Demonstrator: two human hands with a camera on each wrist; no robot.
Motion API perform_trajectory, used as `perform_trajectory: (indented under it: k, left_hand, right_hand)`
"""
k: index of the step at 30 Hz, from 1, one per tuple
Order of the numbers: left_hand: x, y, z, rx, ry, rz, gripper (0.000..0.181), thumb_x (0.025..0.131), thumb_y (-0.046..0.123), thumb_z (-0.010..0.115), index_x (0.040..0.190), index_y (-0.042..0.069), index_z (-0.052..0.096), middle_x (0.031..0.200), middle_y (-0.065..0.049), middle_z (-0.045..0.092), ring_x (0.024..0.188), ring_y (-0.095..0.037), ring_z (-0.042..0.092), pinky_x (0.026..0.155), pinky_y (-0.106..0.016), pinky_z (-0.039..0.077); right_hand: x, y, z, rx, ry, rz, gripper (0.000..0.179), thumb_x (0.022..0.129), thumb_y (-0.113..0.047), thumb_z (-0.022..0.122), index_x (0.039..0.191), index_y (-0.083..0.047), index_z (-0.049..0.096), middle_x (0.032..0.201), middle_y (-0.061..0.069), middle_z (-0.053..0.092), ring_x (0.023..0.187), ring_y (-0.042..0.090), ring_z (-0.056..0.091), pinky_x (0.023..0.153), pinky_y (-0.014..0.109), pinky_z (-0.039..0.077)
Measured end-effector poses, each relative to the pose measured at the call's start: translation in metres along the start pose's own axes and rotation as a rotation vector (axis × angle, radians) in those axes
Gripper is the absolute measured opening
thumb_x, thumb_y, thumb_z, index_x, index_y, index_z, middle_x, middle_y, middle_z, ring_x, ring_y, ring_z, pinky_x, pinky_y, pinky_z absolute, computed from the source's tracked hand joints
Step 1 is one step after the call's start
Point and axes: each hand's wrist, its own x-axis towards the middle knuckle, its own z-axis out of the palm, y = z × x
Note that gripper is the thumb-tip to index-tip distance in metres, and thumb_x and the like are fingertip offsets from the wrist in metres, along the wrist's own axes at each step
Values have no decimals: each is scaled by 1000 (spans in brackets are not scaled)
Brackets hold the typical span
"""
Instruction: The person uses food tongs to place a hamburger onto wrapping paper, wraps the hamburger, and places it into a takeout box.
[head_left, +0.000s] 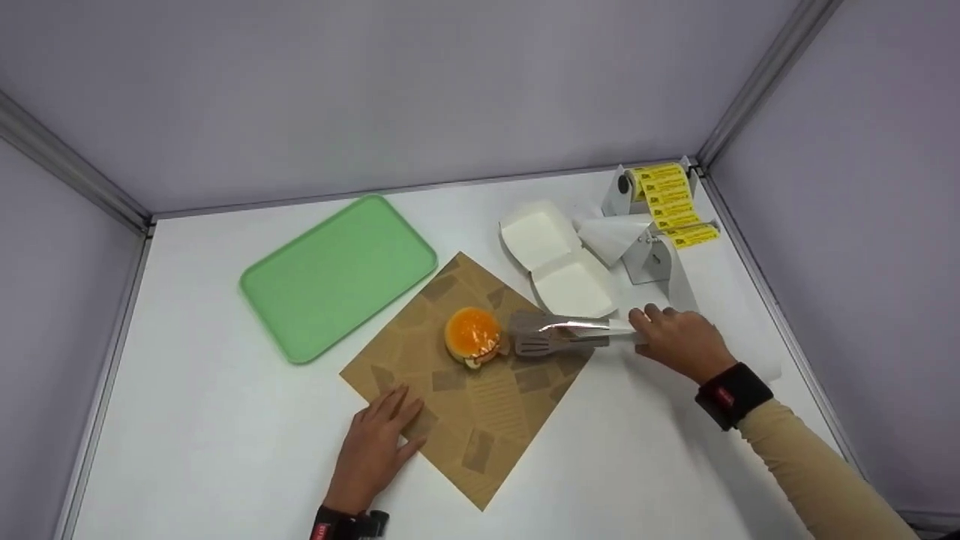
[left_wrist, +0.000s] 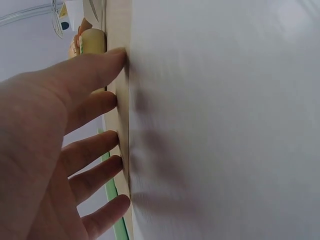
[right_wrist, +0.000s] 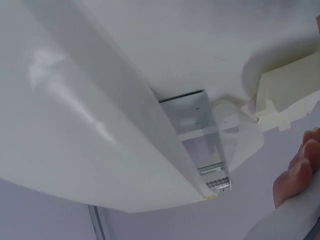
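White desk (head_left: 187, 427) below: spread left hand (head_left: 375, 446) touches the edge of brown wrapping paper (head_left: 495, 405) bearing the burger (head_left: 474, 334); right hand (head_left: 682, 341) grips spatula tongs (head_left: 585, 324) just beside it. Best hold the paper flat, tongs level.

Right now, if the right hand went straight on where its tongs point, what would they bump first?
Probably the burger: the tongs in the right hand point at it, with their tips close to its edge. How high they are is hard to tell, so they might pass over it.
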Motion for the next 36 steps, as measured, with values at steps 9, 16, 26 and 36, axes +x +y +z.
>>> perform_trajectory:
  k: [9,16,26,36]
  left_hand:
    - [0,2,0,0,-1,-20,58,86,40,79,138,20,64,155,-7,49,146,-30,42,108,-55,42]
    - [0,1,-1,9,21,2,57,87,42,77,137,19,65,154,-9,51,143,-32,46,111,-57,39]
    - [-1,5,1,5,48,-4,57,83,39,80,133,17,68,151,-11,54,141,-32,48,110,-56,40]
    - [0,5,1,3,28,-35,57,84,40,79,135,19,67,153,-9,52,145,-30,44,111,-55,39]
  right_hand:
    - [7,17,-1,86,82,-75,48,70,-21,88,103,-10,55,74,9,60,46,18,52,39,33,46]
    - [19,9,2,150,78,-94,51,73,-25,88,110,-9,58,78,8,65,51,20,60,44,35,49]
    - [47,-2,7,218,91,-96,48,75,-24,85,109,-6,57,80,10,72,50,17,58,46,35,51]
    - [77,-14,11,240,48,-98,42,79,-23,81,108,-6,57,79,10,71,49,13,49,47,35,52]
